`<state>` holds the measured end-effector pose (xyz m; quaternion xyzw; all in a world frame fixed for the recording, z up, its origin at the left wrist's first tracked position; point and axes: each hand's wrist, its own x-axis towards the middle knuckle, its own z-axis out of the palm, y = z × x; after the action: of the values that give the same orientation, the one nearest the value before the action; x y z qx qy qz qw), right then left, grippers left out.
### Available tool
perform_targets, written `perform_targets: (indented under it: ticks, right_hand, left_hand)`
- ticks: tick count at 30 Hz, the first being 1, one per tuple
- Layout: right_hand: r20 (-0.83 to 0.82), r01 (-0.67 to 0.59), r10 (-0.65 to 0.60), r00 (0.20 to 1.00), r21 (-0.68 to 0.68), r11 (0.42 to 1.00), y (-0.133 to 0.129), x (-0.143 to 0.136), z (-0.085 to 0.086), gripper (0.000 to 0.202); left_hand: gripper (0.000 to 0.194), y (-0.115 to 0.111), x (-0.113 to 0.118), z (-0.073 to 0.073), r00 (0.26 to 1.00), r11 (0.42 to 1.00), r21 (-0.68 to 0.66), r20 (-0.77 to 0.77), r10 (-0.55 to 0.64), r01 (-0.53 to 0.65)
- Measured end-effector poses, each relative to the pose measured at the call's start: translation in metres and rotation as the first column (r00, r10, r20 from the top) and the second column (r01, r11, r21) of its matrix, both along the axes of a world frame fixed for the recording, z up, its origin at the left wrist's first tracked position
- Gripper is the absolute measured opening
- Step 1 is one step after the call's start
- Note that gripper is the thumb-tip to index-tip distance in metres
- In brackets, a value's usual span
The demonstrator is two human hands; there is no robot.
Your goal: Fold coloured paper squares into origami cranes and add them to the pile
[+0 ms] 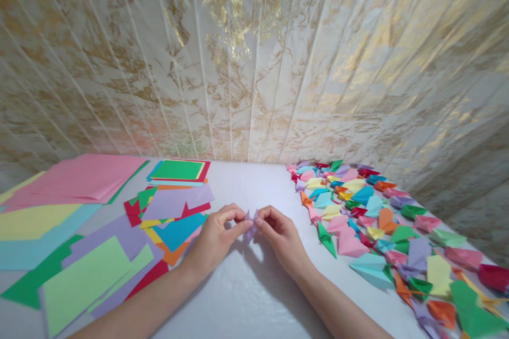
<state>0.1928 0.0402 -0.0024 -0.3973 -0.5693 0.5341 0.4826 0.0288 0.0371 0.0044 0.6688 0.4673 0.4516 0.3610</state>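
A small folded purple paper is held just above the white table, in the middle of the head view. My left hand pinches its left side between thumb and fingers. On the other side my right hand pinches it the same way. Two pointed tips of the paper stick up between the fingertips. My fingers cover much of it, so its full shape is hidden.
Many folded paper pieces in mixed colours spread along the right. To the left lie large pink sheets, light green sheets, loose scraps and a stack of green-topped squares. A gold-patterned curtain hangs behind the table.
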Motion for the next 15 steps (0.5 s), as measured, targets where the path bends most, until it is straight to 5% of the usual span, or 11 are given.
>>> perform_targets:
  ticks: [10, 15]
  right_hand:
    - [0.258, 0.014, -0.052, 0.965, 0.147, 0.989, -0.0049, 0.0002, 0.0043, 0.021]
    - [0.336, 0.030, -0.114, 0.935, 0.243, 0.970, -0.0040, 0.0031, 0.0078, 0.025]
  left_hand:
    - [0.019, -0.0051, 0.0049, -0.0014, 0.986, 0.994, 0.074, -0.135, 0.093, -0.083]
    - [0.021, -0.0061, 0.0066, 0.0009, 0.993, 0.997, -0.009, -0.084, 0.080, -0.081]
